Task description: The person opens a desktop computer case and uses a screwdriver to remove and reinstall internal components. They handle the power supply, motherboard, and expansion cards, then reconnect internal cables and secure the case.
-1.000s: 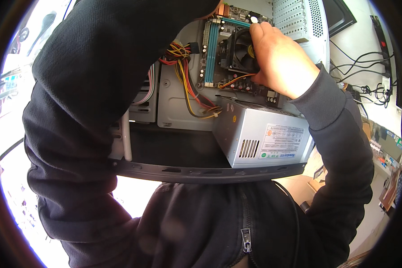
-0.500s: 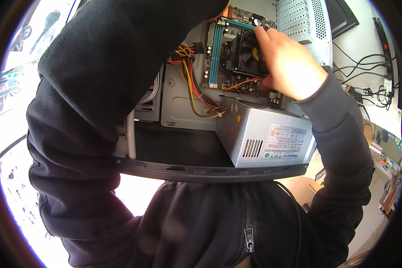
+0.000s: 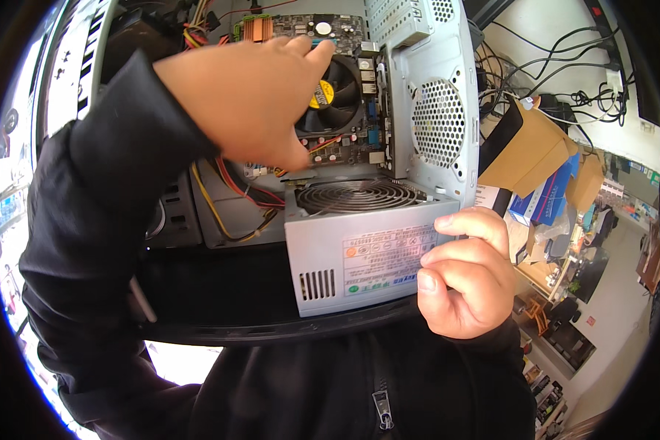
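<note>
My left hand point(image 3: 253, 95) reaches over the motherboard point(image 3: 348, 33) with its fingers spread. It partly covers the black CPU cooler fan point(image 3: 345, 92), which has a yellow centre; whether the fingertips touch it I cannot tell. Lower right, my right hand point(image 3: 469, 275) is in front of the grey power supply point(image 3: 323, 246), near its labelled side. Its fingers are curled toward the thumb, and whatever may be between them is hidden. The power supply sits in an open computer case point(image 3: 466, 95), with its round wire fan grille facing up.
Yellow, red and black cables point(image 3: 235, 231) run beside the power supply. The case's dark front rail point(image 3: 220, 334) lies against my body. To the right are an open cardboard box point(image 3: 528, 147), a blue box point(image 3: 550, 194) and tangled black cords point(image 3: 598, 95).
The case appears shifted left in view. My right hand has left the CPU fan and come down beside the power supply, fingers curling. My left hand now shows, spread over the motherboard.
</note>
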`<move>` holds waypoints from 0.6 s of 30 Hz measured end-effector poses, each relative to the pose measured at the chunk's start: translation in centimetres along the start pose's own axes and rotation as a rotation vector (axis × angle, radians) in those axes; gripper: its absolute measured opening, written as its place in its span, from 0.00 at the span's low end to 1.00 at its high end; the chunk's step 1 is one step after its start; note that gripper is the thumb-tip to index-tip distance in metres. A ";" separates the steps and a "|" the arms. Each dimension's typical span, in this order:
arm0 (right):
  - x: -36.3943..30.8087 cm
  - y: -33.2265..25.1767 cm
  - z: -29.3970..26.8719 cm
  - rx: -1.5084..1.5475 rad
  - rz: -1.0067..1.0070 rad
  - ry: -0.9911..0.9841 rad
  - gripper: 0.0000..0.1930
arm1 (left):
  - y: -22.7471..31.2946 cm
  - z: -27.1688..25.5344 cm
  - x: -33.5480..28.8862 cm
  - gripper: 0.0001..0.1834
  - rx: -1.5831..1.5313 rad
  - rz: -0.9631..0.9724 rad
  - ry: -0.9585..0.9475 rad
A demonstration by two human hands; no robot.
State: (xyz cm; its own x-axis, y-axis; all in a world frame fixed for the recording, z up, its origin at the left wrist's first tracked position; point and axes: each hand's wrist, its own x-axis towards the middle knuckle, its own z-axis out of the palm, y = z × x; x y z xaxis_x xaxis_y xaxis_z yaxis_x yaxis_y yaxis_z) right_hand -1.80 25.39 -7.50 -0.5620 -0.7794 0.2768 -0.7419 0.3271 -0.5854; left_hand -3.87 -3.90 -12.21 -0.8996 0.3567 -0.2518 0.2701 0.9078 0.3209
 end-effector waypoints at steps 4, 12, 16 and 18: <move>0.2 0.3 0.8 0.046 0.025 0.045 0.11 | 1.7 1.6 0.6 0.48 0.153 -0.035 0.080; -0.4 1.2 1.6 0.096 0.018 0.108 0.11 | 1.8 1.2 1.6 0.46 0.222 -0.028 -0.003; -0.2 0.8 1.4 0.074 0.023 0.086 0.10 | 2.4 0.6 1.3 0.47 0.264 -0.051 -0.020; -0.2 0.8 1.2 0.066 0.026 0.067 0.10 | 2.3 0.6 1.3 0.47 0.265 -0.047 -0.015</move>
State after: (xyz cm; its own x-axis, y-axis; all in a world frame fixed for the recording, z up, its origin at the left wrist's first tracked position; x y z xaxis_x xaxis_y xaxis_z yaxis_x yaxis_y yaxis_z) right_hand -1.85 25.13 -8.91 -0.6056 -0.7331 0.3097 -0.7021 0.3090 -0.6415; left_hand -4.17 -1.20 -12.31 -0.9085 0.3145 -0.2750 0.3106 0.9487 0.0590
